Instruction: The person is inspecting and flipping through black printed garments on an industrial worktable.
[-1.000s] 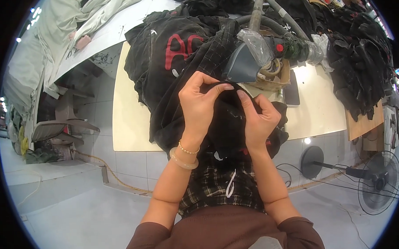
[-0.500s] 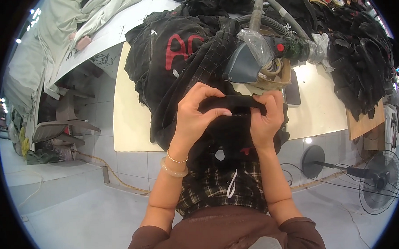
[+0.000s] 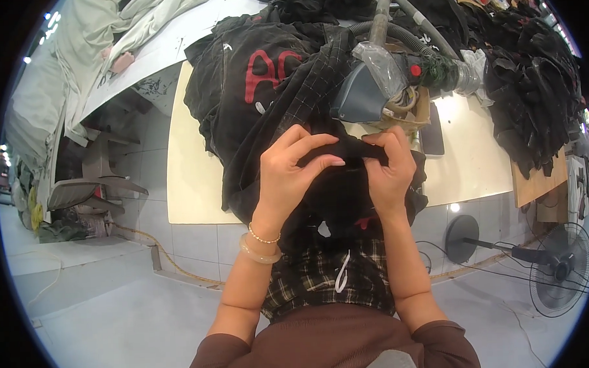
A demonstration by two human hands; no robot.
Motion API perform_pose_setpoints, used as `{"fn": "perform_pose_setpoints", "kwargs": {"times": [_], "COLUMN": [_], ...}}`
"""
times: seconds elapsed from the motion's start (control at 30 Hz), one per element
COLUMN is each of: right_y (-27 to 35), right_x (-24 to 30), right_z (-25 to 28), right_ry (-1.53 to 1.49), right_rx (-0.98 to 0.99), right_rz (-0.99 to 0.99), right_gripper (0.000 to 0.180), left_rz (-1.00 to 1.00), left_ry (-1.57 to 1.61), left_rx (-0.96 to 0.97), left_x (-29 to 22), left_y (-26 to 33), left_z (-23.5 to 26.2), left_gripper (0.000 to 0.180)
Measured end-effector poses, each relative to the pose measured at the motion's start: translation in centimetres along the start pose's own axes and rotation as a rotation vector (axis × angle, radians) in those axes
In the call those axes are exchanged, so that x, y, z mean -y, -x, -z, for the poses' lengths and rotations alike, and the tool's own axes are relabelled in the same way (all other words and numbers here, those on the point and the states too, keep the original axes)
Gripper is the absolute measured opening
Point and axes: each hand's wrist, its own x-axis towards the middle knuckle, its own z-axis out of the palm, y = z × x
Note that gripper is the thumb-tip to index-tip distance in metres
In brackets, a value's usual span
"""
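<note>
Between my two hands a folded edge of black cloth point(image 3: 354, 151) is held up, part of a dark garment that falls over the near edge of the table. My left hand point(image 3: 292, 168) pinches one end, thumb below and fingers above. The other end is gripped by my right hand point(image 3: 391, 167), its thumb and fingers closed on the fold. The exact seam is too dark to make out. Just beyond my hands lies a heap of black garments point(image 3: 223, 89) with red markings and checked cloth. A grey-blue machine head point(image 3: 361, 98) stands close behind my right hand.
Pale cream tabletop point(image 3: 472, 171) shows on both sides. A dark flat rectangular object point(image 3: 432, 130) lies right of the machine. More black garments point(image 3: 531, 85) hang at the right. A fan point(image 3: 560, 265) stands lower right, a brown chair point(image 3: 90, 184) left, pale fabric point(image 3: 38, 95) upper left.
My hands have shifted slightly, still holding the black cloth. The strip between them looks flatter and more tilted, dropping toward my right hand.
</note>
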Motion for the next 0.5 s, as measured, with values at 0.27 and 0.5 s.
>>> {"fn": "perform_pose_setpoints", "kwargs": {"times": [0.27,0.5], "right_y": [-0.5,-0.4], "right_x": [0.5,0.2], "right_z": [-1.0,-2.8], "right_ry": [-0.028,-0.008], "right_rx": [-0.028,-0.144], "right_rz": [-0.17,-0.141], "right_gripper": [0.023,0.029], "left_rz": [-0.063,-0.092], "left_ry": [-0.041,-0.088], "left_rx": [-0.209,-0.382], "left_x": [0.5,0.3], "left_y": [-0.5,-0.6], "left_z": [-1.4,-2.5], "left_gripper": [0.019,0.018]}}
